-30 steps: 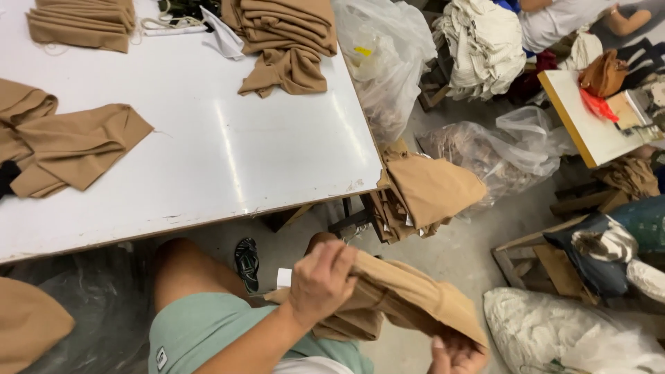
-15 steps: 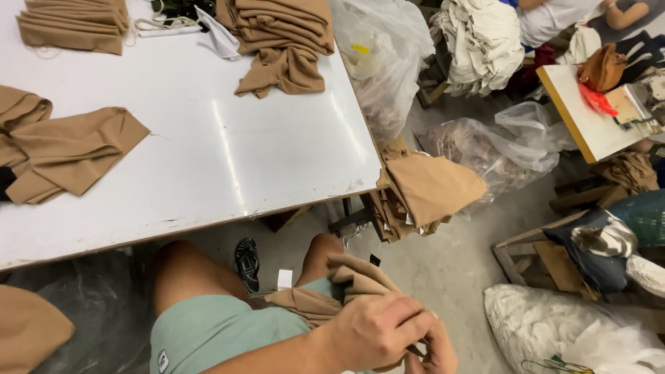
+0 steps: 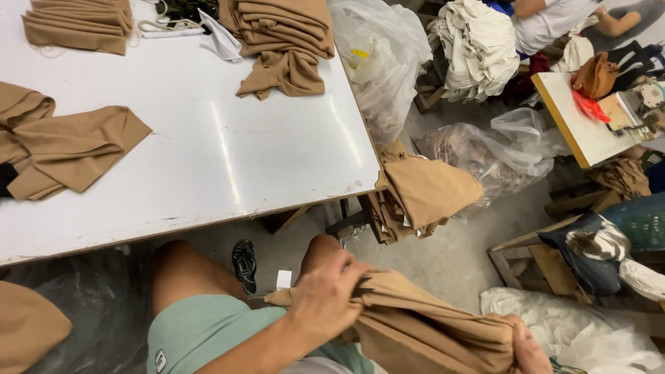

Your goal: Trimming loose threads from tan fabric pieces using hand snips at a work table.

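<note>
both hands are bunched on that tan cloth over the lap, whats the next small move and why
Probably lift the tan cloth up onto the white table and spread it flat. The left hand grips one bunched end and the right hand the other, so the piece hangs crumpled over the knees, while other tan pieces already lie flat on the table.

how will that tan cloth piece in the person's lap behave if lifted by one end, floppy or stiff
Probably floppy: the tan cloth piece bunches and folds under the left hand and right hand. Likely light, since it sags softly. It looks matte, so a grip probably won't slip.
</note>
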